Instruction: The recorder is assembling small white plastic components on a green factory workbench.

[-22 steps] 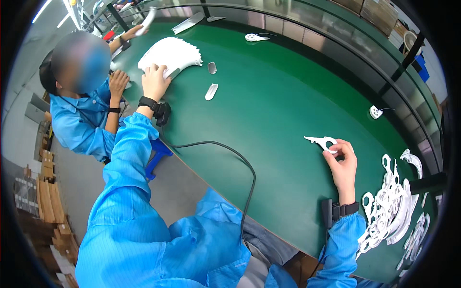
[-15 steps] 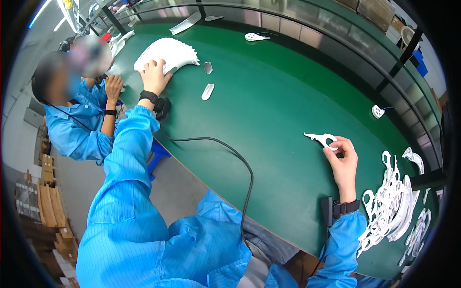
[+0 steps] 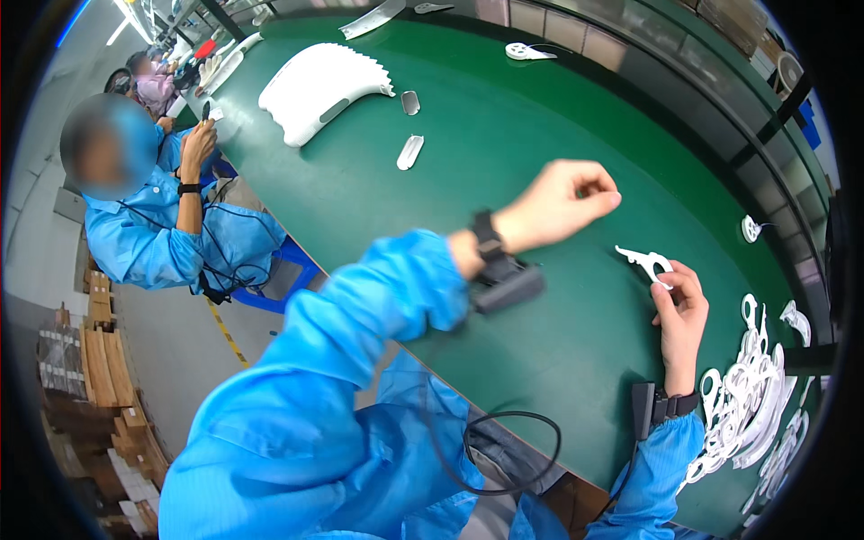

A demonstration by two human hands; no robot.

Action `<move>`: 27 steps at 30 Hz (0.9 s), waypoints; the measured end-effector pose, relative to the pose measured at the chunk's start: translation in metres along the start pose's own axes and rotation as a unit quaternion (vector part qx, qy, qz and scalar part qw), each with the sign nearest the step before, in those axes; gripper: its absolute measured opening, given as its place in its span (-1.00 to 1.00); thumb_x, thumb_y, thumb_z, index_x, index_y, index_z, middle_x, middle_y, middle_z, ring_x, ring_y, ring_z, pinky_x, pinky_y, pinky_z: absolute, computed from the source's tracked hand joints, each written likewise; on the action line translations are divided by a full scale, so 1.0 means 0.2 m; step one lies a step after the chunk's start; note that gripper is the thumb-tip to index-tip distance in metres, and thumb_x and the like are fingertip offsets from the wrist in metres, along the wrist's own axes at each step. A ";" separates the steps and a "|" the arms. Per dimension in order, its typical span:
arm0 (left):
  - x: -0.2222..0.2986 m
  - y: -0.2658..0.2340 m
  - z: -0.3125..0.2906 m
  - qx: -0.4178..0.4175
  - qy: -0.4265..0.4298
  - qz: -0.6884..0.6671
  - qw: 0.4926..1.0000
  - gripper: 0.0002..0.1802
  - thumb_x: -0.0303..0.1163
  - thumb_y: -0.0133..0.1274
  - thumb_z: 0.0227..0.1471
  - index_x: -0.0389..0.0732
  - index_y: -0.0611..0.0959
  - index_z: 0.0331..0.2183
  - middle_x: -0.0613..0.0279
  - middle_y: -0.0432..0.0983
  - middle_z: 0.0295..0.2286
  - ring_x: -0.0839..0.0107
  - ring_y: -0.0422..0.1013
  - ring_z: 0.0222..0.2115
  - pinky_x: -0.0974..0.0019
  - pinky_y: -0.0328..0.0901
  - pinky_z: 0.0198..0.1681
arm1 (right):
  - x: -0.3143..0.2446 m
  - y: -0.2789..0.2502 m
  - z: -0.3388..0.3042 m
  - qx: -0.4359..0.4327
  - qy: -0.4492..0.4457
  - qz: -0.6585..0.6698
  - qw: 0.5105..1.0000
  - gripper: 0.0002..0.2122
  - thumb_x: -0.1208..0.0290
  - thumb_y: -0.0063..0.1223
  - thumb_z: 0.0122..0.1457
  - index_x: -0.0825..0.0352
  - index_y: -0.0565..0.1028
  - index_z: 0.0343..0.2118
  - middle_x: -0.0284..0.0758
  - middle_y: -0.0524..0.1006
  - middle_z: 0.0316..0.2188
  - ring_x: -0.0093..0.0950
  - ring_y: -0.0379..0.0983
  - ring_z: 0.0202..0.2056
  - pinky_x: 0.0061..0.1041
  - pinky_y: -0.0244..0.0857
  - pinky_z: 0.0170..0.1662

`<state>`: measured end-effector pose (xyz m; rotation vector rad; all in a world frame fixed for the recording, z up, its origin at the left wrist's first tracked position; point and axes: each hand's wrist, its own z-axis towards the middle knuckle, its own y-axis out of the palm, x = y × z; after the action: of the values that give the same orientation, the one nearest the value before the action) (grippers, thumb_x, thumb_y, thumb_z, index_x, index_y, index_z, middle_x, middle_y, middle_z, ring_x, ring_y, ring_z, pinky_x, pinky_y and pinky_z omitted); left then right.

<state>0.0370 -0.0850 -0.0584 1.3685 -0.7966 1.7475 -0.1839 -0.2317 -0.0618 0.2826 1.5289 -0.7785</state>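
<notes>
Left of the heap (image 3: 743, 396), the right hand (image 3: 681, 310) is pinching a likely light, stiff white part (image 3: 638, 258) by its grippable ring (image 3: 660, 255), the left hand (image 3: 553, 205) hovering curled, contents unclear.

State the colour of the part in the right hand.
The part is white, best seen in the head view.

My worktop (image 3: 558, 360) is plain green. White is the looped piece (image 3: 643, 258) in my right hand (image 3: 681, 315), white too the heap (image 3: 742, 400) by the worktop's right edge and the ridged stack (image 3: 315, 85) toward its left edge. My sleeves (image 3: 661, 454) are bright blue, faintly striped; my cable (image 3: 558, 441) is black, the stool (image 3: 302, 270) blue.
</notes>
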 end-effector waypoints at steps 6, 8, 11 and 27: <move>-0.04 -0.02 0.00 0.017 -0.081 -0.095 0.992 -0.85 -0.40 0.07 0.13 -0.31 0.55 -0.34 0.46 0.37 -0.60 0.72 0.22 -0.59 0.54 0.15 -0.53 | -0.04 0.00 -0.01 0.010 0.025 0.032 0.999 -0.89 0.55 0.14 0.06 0.41 0.51 -0.34 -0.30 0.41 -0.07 -0.68 0.34 -0.40 -0.76 0.25 -0.58; -0.04 -0.01 -0.01 -0.025 -0.073 -0.043 0.996 -0.85 -0.41 0.07 0.13 -0.30 0.55 -0.32 0.47 0.37 -0.60 0.71 0.22 -0.59 0.54 0.15 -0.54 | -0.05 0.00 -0.02 0.006 0.034 0.015 0.999 -0.89 0.55 0.15 0.05 0.42 0.52 -0.35 -0.30 0.41 -0.08 -0.68 0.34 -0.39 -0.76 0.26 -0.58; 0.02 0.01 -0.03 -0.099 -0.041 0.117 0.987 -0.82 -0.42 0.11 0.07 -0.27 0.56 -0.26 0.41 0.34 -0.63 0.65 0.19 -0.63 0.48 0.13 -0.57 | -0.07 0.00 -0.01 -0.008 0.036 -0.003 0.999 -0.90 0.56 0.16 0.04 0.42 0.52 -0.37 -0.31 0.42 -0.10 -0.67 0.35 -0.37 -0.77 0.27 -0.56; 0.00 0.01 0.00 -0.097 -0.012 0.098 0.990 -0.94 -0.55 -0.02 -0.14 -0.29 0.55 -0.51 0.32 0.41 -0.68 0.59 0.29 -0.64 0.42 0.19 -0.57 | -0.05 -0.02 -0.01 -0.024 0.021 -0.044 0.999 -0.89 0.58 0.15 0.01 0.41 0.49 -0.37 -0.32 0.41 -0.09 -0.68 0.34 -0.37 -0.79 0.20 -0.52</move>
<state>0.0352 -0.0857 -0.0594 1.2171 -1.1160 1.7519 -0.1864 -0.2306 -0.0514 0.1983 1.6068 -0.8076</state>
